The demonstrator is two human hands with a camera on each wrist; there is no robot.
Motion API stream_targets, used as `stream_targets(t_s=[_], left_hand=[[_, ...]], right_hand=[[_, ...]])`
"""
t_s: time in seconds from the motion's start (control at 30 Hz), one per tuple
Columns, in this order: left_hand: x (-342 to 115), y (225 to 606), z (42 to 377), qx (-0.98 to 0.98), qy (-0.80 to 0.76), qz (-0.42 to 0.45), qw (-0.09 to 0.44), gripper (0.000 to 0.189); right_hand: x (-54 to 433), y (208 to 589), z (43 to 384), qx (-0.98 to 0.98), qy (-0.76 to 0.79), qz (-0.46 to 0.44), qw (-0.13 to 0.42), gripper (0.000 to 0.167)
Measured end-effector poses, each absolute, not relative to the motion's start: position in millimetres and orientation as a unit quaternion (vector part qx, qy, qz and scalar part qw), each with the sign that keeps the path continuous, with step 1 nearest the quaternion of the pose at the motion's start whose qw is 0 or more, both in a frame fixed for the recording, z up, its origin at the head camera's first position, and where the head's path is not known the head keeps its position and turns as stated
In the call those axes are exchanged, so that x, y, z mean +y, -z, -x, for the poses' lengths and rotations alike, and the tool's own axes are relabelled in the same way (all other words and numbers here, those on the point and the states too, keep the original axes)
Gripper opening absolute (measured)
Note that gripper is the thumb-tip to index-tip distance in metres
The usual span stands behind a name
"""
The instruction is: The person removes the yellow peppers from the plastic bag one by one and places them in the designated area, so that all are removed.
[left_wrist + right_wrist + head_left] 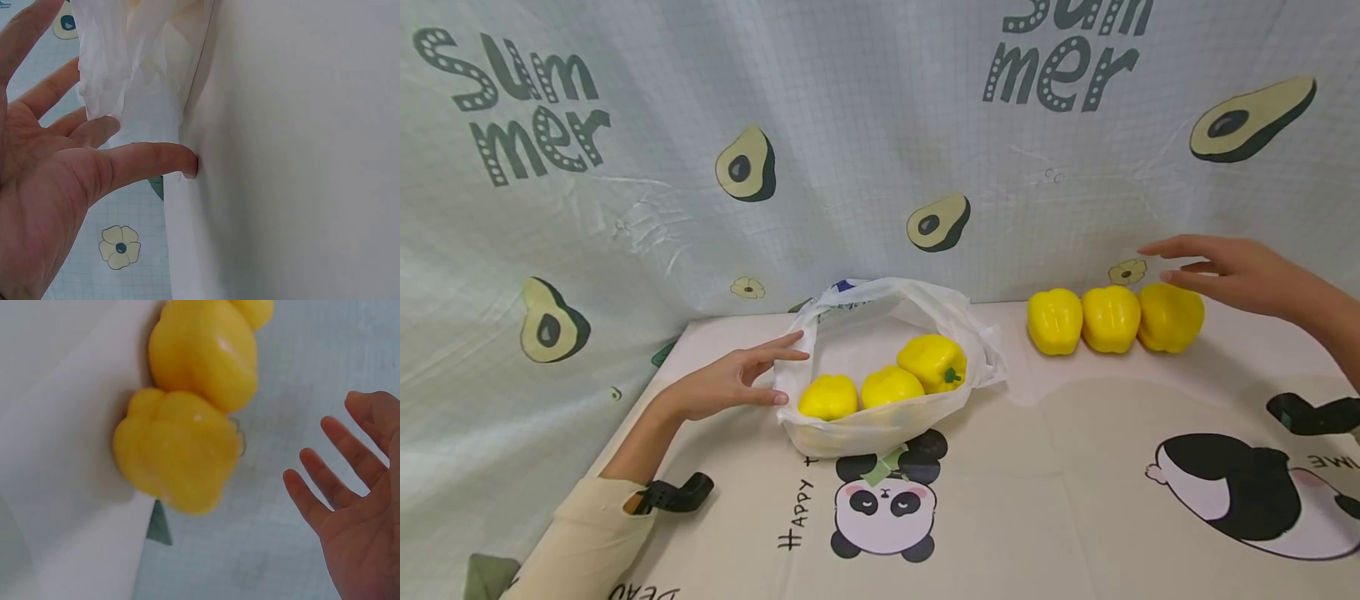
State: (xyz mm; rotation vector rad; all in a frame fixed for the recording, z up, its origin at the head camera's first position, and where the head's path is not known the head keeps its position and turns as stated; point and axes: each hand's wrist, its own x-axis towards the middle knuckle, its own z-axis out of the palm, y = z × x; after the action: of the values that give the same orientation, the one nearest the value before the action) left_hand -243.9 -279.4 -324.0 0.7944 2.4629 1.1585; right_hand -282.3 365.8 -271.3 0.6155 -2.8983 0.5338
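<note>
The empty right hand [1243,268], fingers extended, hovers just above the rightmost yellow bell pepper [1172,321] in the row right of the white plastic bag [865,437], whose limp left rim the loose-fingered left hand [718,385] meets, and the glossy pepper looks firm, light and slippery, best gripped round its sides.

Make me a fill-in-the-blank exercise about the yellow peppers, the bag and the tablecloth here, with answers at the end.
1. The white plastic bag shows exactly ____ yellow peppers inside it.
2. In the head view, the right hand is above the ____ end of the row of peppers outside the bag.
3. The stem visible in the bag is colored ____.
4. The animal face printed on the tablecloth below the bag is a ____.

Missing words: three; right; green; panda.
</note>
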Motion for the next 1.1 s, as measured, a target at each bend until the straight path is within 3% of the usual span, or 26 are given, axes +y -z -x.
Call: stream_targets(t_s=[0.27,0.63,1.1], left_hand=[[-278.0,324.6,245.3,0.863,-0.397,-0.272,0.155,0.059],[-280.6,325.5,244.1,0.864,-0.399,-0.271,0.148,0.059],[-283.5,326.6,244.0,0.861,-0.401,-0.278,0.144,0.057]], right_hand=[[328.7,255.6,270.1,-0.948,-0.161,-0.265,0.067,0.039],[274.1,244.6,274.3,-0.917,-0.163,-0.364,0.026,0.035],[206.9,229.3,282.2,-0.896,-0.153,-0.414,-0.049,0.033]])
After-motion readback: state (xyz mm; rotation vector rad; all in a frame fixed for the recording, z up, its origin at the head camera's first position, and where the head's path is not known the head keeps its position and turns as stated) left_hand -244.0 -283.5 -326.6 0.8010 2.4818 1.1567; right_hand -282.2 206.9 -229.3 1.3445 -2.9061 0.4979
